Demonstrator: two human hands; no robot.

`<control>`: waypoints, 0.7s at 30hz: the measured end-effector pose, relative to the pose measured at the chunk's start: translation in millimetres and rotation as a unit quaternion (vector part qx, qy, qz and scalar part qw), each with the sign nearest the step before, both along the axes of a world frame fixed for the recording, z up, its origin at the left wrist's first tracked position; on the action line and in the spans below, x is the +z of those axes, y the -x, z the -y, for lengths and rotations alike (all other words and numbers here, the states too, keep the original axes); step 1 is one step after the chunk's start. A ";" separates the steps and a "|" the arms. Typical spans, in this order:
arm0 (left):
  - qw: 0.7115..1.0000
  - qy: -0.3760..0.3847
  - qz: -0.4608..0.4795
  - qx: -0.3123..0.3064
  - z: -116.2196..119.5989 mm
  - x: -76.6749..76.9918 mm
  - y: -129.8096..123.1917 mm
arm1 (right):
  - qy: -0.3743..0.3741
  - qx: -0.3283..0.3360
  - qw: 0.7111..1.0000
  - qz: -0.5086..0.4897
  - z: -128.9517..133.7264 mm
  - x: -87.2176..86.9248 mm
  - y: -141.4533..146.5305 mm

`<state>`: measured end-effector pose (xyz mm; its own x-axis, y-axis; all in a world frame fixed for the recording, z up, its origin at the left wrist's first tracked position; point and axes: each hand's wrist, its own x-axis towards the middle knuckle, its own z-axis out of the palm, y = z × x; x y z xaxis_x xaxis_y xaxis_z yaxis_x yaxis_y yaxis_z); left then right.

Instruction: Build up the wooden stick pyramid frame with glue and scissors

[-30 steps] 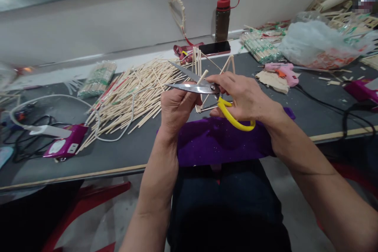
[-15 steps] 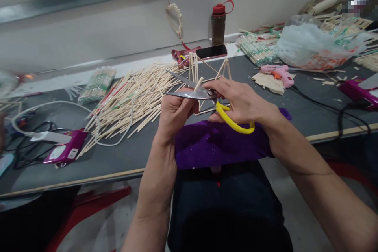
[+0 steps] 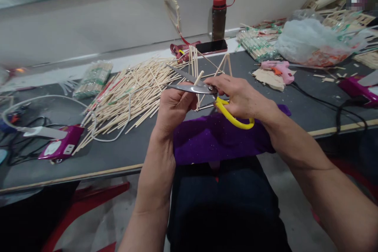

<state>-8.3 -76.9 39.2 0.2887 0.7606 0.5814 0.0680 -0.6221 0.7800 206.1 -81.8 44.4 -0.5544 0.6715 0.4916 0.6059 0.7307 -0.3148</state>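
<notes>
Scissors with yellow handles point(image 3: 238, 121) are in my right hand point(image 3: 239, 96), whose fingers are wrapped round them near the pivot. Their blades stand apart and point left over my left hand point(image 3: 175, 104). My left hand is closed on a short wooden stick point(image 3: 199, 77), whose upper end sticks up between the blades. Just behind my hands a frame of thin sticks point(image 3: 193, 63) stands on the table. A purple cloth point(image 3: 218, 141) lies below my hands at the table's front edge.
Loose sticks point(image 3: 132, 90) cover the table to the left, by a magenta power strip point(image 3: 62, 143) and a white cable. Behind are a phone point(image 3: 211, 47) and a bottle point(image 3: 219, 19). On the right lie a pink glue gun point(image 3: 279, 70) and a plastic bag point(image 3: 313, 43).
The view has shifted slightly, so the table items sit a little higher in it. Both hands keep their hold, and the scissor blades remain apart around the stick.
</notes>
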 end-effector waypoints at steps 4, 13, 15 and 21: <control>1.000 -0.011 0.011 -0.001 -2.8 -1.6 -0.1 | 0.008 -0.014 1.000 0.024 0.6 3.5 -0.1; 0.993 -0.086 0.062 0.044 -11.5 -1.6 4.1 | -0.018 -0.007 0.999 -0.030 -3.9 7.7 -1.2; 0.984 -0.099 0.130 0.067 -10.5 10.1 10.0 | -0.021 -0.011 0.997 -0.078 -3.0 9.7 -3.1; 0.909 0.052 0.369 0.186 -10.9 56.0 7.4 | -0.001 -0.067 0.992 -0.109 0.6 11.0 -4.6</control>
